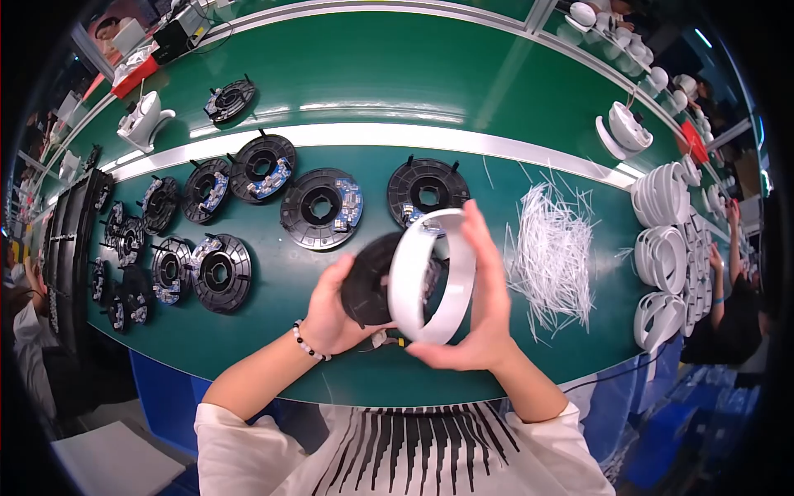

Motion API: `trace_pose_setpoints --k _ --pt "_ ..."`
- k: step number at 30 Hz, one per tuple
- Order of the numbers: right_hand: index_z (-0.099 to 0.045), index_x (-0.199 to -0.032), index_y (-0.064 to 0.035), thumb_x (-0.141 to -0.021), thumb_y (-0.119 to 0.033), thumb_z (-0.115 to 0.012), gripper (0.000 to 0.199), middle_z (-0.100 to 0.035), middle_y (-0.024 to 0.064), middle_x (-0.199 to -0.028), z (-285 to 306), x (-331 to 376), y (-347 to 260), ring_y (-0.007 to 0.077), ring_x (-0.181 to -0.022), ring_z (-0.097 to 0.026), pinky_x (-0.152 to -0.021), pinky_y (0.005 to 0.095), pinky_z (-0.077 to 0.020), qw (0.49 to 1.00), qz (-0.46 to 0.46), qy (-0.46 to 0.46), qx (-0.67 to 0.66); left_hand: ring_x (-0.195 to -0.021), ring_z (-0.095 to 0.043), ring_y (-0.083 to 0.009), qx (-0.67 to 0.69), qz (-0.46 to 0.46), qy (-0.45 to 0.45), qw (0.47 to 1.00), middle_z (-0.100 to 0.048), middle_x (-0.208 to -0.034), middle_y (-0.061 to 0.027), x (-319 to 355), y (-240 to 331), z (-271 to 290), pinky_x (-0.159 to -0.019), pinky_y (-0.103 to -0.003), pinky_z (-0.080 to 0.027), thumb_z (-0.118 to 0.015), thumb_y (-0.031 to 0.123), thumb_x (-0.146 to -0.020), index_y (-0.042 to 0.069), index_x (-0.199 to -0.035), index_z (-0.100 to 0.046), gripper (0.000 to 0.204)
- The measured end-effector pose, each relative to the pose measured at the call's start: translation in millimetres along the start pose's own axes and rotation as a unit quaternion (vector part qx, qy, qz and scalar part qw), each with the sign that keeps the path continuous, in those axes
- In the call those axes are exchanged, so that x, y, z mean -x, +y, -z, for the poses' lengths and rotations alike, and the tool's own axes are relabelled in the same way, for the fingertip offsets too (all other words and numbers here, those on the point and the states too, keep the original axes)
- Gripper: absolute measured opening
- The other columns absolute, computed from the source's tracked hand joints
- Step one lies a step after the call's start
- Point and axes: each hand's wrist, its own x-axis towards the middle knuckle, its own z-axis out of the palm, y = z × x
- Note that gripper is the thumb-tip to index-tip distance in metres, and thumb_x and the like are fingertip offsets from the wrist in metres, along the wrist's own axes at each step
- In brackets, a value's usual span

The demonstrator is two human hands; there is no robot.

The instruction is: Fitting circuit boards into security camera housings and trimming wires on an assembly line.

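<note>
My left hand [335, 310] grips a black round disc part [368, 285], held on edge above the green table. My right hand [480, 314] holds a white ring-shaped cover [426, 281] against the disc's right side, fingers curled over its top rim. The two parts touch and overlap. A bead bracelet [308, 343] circles my left wrist.
Several black discs [321, 208] with blue circuit boards lie across the green table [389, 91] to the left and ahead. A heap of thin white strips [554, 252] lies right. Stacked white ring covers [662, 248] stand at the far right, where other people's arms [719, 277] work.
</note>
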Motion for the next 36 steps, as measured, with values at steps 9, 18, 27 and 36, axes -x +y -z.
trace_pose_setpoints --k 9,18,27,36 --pt "-0.017 -0.132 0.0028 -0.053 -0.025 -0.080 0.105 -0.015 0.0257 -0.137 -15.3 9.5 -0.8 0.0353 -0.127 -0.018 -0.101 0.0418 -0.0209 0.994 -0.063 -0.001 -0.085 -0.119 -0.039 -0.0292 0.042 -0.034 -0.157 0.986 -0.037 -0.131 -0.0137 2.6 -7.8 15.0 -0.099 -0.047 -0.029 -0.032 0.040 -0.082 0.003 -0.130 -0.031 0.060" --pt "-0.018 -0.132 0.0031 -0.049 -0.024 -0.082 0.109 -0.012 0.0246 -0.139 -10.1 7.9 -3.1 0.0304 -0.127 -0.023 -0.102 0.0384 -0.0209 0.994 -0.049 -0.035 -0.089 -0.112 -0.045 -0.0289 -0.028 0.016 0.000 0.999 -0.044 -0.124 -0.0158 0.2 0.3 4.3 -0.093 -0.045 -0.037 -0.031 0.054 -0.085 0.005 -0.129 -0.032 0.066" --pt "-0.031 -0.127 -0.0048 -0.051 -0.031 -0.080 0.095 -0.015 0.0294 -0.136 -26.2 14.2 -21.7 0.0448 -0.122 -0.022 -0.091 0.0516 -0.0233 0.993 -0.024 -0.066 0.099 -0.089 -0.054 -0.0233 -0.024 0.027 0.090 0.995 -0.055 -0.087 -0.0026 2.3 -3.7 -10.7 -0.082 -0.038 -0.044 -0.022 0.062 -0.084 0.010 -0.112 -0.051 0.065" --pt "-0.028 -0.128 -0.0014 -0.047 -0.036 -0.081 0.102 -0.017 0.0277 -0.136 -28.3 10.9 -20.0 0.0437 -0.120 -0.024 -0.088 0.0513 -0.0258 0.989 -0.028 -0.085 0.115 -0.120 -0.037 -0.0238 0.043 0.033 -0.133 0.990 -0.035 -0.132 -0.0110 3.9 -0.5 12.4 -0.099 -0.040 -0.033 -0.010 0.075 -0.073 0.011 -0.133 -0.028 0.089"
